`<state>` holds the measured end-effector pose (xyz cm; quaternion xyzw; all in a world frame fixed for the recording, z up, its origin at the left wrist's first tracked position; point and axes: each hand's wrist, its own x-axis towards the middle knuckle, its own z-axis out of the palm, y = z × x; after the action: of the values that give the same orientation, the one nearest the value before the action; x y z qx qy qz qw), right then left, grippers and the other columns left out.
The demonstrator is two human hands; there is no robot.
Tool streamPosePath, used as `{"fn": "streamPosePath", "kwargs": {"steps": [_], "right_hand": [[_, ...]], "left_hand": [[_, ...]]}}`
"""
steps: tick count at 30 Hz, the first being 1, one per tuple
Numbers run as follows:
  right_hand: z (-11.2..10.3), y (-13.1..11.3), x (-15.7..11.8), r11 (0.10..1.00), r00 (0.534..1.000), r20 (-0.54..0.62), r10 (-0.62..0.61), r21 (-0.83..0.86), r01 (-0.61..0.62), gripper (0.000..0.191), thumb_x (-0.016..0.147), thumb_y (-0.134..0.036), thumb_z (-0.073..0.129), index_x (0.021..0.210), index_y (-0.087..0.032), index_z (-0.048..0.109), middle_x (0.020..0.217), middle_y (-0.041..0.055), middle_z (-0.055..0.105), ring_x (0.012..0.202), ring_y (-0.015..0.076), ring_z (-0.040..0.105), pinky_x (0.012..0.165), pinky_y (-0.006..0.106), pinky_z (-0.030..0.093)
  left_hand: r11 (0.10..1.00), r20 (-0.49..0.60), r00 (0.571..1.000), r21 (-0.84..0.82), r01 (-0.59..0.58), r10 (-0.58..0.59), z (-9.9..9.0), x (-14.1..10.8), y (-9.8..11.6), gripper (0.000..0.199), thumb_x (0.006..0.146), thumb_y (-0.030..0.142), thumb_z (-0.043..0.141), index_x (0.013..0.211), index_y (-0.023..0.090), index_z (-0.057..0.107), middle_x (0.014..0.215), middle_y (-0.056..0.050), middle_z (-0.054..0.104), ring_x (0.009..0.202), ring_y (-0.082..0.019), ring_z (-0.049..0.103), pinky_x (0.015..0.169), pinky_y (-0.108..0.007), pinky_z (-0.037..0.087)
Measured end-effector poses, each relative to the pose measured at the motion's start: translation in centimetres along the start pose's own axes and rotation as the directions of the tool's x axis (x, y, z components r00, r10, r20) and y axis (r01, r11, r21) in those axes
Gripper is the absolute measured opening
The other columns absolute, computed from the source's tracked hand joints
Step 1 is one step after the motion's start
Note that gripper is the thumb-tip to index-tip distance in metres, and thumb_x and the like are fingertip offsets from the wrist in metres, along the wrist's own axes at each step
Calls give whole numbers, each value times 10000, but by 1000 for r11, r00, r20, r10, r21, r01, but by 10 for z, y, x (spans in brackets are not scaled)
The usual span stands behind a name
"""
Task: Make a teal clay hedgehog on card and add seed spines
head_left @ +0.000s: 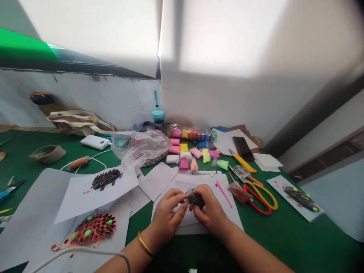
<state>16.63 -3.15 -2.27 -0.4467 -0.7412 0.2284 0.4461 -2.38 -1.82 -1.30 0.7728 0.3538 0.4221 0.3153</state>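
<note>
Both hands meet over white paper point(204, 223) at the front middle of the green table. My right hand point(209, 208) is closed around a dark grey lump point(196, 200), which looks like clay in a clear wrapper. My left hand point(170, 214), with a gold bangle at the wrist, pinches the wrapper at the lump's left side. A pink modelling tool point(224, 194) lies on the paper just right of the hands. Behind them rests a pen point(203, 173). Small packs of coloured clay point(184, 164) sit farther back.
Hedgehog pictures covered in seeds lie at left point(105, 179), front left point(91, 229) and right point(298, 197). Scissors point(260, 195), a yellow cutter point(243, 161) and a phone point(242, 148) are on the right. A plastic bag point(145, 146) stands behind; a white cable point(85, 249) crosses the front left.
</note>
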Motion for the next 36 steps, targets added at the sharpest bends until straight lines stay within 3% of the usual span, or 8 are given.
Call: {"fn": "streamPosePath", "kwargs": {"steps": [8,13,16,18,23,30,33,36], "right_hand": [[3,-1,-1,999,998,36,-41,23,40,334,775,-74,550,1068,-225,502,987,48,515,910,190,533,807,338,489],[-4,-6,6,999,998,55,-32,-9,33,322,790,-104,571,1078,-232,506,1009,53,546,923,196,546,821,346,493],[-12,-9,13,998,998,69,-6,-64,10,307,805,-128,579,1090,-231,523,1001,49,577,907,197,558,806,346,486],[-15,-11,15,996,997,74,31,-90,-24,299,815,-145,580,1097,-230,530,994,45,592,890,194,568,785,338,483],[-9,-18,4,989,991,100,93,-125,-80,245,822,-184,588,1059,-223,538,949,35,603,831,181,567,740,315,477],[-6,-25,-2,983,975,166,145,-136,-123,200,856,-205,565,1056,-219,559,959,37,631,832,175,589,735,302,483],[-22,-12,13,968,973,195,122,-242,-73,242,868,-221,556,1109,-230,581,997,42,660,876,186,610,765,314,486],[-45,15,39,869,991,67,115,-490,-68,275,854,-260,581,1124,-210,609,1023,76,677,928,233,614,813,369,471]], "left_hand": [[999,-14,999,23,29,-29,2,1,-2,136,920,251,590,911,217,722,788,-26,592,741,-146,588,673,-264,496],[993,-78,996,116,-31,40,2,-3,-2,200,936,251,560,1088,233,688,904,-53,656,826,-169,617,753,-300,519],[993,-163,987,119,13,6,2,-3,-4,295,910,285,613,1201,237,617,936,-43,679,823,-169,623,764,-311,527],[995,-190,981,90,47,-29,1,-3,-5,278,889,311,644,1153,227,623,891,-31,676,776,-162,615,719,-300,526],[999,-101,994,27,-33,35,0,-2,-3,104,917,266,599,918,205,683,833,-40,653,782,-160,613,712,-285,513],[990,-39,998,137,-38,44,0,-5,0,139,941,250,543,923,210,675,838,-46,643,799,-173,595,734,-303,491],[992,-64,998,127,-21,29,-1,-4,1,190,945,267,533,1096,217,636,907,-58,648,837,-182,595,768,-324,497],[997,-127,992,77,20,-10,-1,-1,1,214,957,272,503,1129,214,617,923,-60,633,827,-179,585,749,-319,499]]}}
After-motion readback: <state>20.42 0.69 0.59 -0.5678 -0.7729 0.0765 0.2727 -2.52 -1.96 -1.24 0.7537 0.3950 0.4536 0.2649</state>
